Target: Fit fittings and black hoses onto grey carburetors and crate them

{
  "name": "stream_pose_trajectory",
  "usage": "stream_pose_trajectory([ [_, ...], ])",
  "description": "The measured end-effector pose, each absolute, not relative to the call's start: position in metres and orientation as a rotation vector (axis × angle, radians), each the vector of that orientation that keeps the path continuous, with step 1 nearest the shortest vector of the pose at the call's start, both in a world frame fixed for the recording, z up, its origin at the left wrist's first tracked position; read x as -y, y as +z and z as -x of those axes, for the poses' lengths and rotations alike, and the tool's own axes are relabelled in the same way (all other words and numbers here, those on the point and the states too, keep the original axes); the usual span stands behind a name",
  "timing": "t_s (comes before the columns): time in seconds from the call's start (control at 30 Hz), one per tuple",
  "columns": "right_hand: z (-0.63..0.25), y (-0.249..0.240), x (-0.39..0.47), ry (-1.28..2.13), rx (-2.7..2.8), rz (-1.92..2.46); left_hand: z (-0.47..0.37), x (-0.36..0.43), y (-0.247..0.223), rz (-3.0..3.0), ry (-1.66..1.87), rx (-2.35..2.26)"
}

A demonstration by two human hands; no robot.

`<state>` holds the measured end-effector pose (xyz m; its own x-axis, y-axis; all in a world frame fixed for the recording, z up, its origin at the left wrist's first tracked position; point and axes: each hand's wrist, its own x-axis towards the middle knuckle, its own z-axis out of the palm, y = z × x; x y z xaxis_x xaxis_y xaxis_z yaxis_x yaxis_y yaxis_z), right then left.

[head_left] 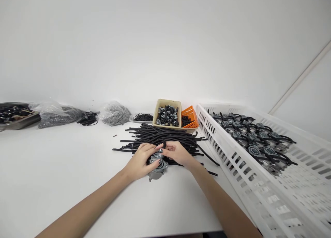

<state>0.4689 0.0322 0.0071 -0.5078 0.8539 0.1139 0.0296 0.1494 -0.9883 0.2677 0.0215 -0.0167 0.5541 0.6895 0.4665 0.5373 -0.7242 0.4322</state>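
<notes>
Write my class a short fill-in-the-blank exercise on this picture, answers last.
The hand around the grey metal part is the person's ____ hand.
The small basket beside the beige bin is coloured ____.
The piled tubes are coloured ____.
The large white crate stands on the person's ____ side.

Missing words: left; orange; black; right.

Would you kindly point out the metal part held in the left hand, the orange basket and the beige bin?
Metal part (157, 173): head view, on its lower body.
Orange basket (188, 112): head view, on its slotted wall.
Beige bin (169, 103): head view, on its far inner wall.
</notes>
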Motion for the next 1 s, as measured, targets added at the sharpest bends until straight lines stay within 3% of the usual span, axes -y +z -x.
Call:
stream_pose_trajectory([
  [0.27, -0.501, 0.027, -0.034, 1.577, 1.929, 0.83, -0.268, -0.019, -0.013, -2.546, 0.891, -1.0],
  [1.0, -0.477, 0.006, -0.037, 1.46, 1.648, 0.942, -0.27, -0.016, -0.011, -2.516, 0.929, -1.019],
])
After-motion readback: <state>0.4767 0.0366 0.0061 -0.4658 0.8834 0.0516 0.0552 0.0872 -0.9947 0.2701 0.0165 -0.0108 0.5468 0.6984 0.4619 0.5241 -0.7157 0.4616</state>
